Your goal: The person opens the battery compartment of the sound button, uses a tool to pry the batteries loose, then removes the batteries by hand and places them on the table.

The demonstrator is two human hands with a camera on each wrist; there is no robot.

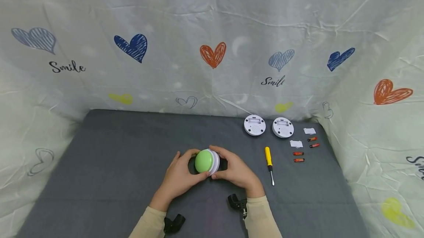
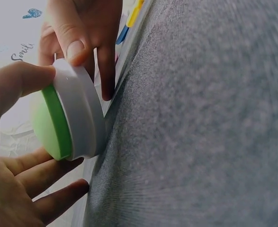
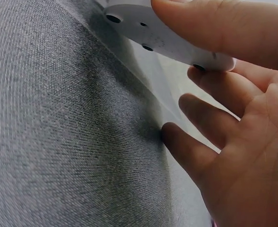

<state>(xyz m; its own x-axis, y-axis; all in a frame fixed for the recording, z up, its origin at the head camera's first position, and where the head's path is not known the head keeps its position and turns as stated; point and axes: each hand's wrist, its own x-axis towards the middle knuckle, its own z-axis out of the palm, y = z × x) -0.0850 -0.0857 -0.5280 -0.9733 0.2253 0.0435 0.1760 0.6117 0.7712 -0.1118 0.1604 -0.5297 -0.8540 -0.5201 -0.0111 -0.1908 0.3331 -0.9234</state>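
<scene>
Sleeves (image 1: 263,217) sit at six o'clock; left hand (image 1: 179,175) and right hand (image 1: 237,170), half-curled, grip the tilted button (image 1: 203,161) over the counter (image 1: 116,164), screwdriver (image 1: 268,157) at three o'clock. Only the right-wrist view shows the button's base (image 3: 165,40).

Black script "Smile" (image 1: 67,67) stands twice on the pale backdrop (image 1: 172,46). A third word (image 1: 418,163), partly cut off, shows at far right.

White cloth (image 1: 172,17) printed with hearts, across the upper frame. Dark grey table cover (image 1: 126,157), lower frame. Right of centre: two round white units (image 1: 254,130); yellow-handled screwdriver (image 1: 268,157), below them. Farther right: two small white plates (image 1: 296,144), four batteries (image 1: 298,153).
</scene>
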